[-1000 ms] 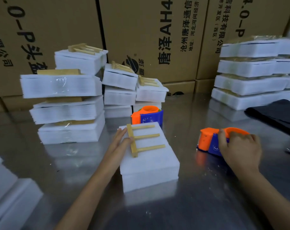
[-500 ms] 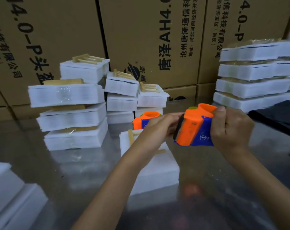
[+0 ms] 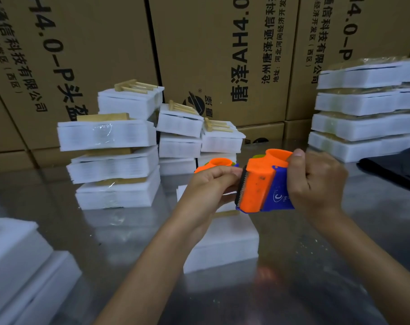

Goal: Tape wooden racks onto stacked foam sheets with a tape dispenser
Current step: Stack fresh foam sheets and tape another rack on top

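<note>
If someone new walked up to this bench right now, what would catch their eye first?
Probably the orange-and-blue tape dispenser held up mid-frame, gripped by the right hand while the left hand reaches to its toothed edge. Next, the stacked foam sheets on the steel table below, and the cardboard cartons behind.

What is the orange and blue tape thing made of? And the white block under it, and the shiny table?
Tape dispenser: looks like hard plastic, smooth and brightly colored, with a dark toothed cutting edge. White block: seems to be soft foam sheets, matte, with layered sides. Table: probably metal, since it reflects things like a dull mirror.
</note>
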`<control>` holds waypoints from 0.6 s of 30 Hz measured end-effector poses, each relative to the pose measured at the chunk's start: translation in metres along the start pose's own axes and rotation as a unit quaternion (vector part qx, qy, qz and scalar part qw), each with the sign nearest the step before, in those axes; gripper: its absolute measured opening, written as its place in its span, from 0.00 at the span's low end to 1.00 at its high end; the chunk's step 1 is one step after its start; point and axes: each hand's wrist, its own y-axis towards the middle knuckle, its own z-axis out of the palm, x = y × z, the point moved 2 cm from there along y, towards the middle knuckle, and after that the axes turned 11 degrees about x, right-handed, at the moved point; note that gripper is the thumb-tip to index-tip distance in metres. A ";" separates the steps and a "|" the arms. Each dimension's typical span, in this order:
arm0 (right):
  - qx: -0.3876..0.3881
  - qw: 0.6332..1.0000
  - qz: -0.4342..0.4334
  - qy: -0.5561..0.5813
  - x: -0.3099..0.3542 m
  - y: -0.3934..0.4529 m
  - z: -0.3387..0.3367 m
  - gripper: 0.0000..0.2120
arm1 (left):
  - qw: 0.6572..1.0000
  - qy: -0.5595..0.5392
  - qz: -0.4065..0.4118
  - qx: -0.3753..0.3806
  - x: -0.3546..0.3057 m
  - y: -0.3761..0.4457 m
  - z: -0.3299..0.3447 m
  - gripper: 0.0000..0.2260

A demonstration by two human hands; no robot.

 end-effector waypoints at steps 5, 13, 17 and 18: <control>0.047 0.998 0.015 0.033 0.003 0.001 0.003 0.19 | 0.999 -0.020 -0.032 -0.015 0.000 0.005 -0.004 0.11; 0.128 0.984 0.080 0.089 0.000 -0.001 0.003 0.23 | 0.977 -0.188 -0.090 0.040 0.015 0.016 -0.012 0.18; 0.198 0.968 0.107 0.113 -0.008 0.000 0.012 0.23 | 0.996 -0.047 -0.039 -0.063 0.016 0.021 -0.009 0.06; 0.216 0.964 0.111 0.110 -0.010 0.002 0.013 0.23 | 0.996 -0.022 -0.029 -0.080 0.014 0.022 -0.011 0.05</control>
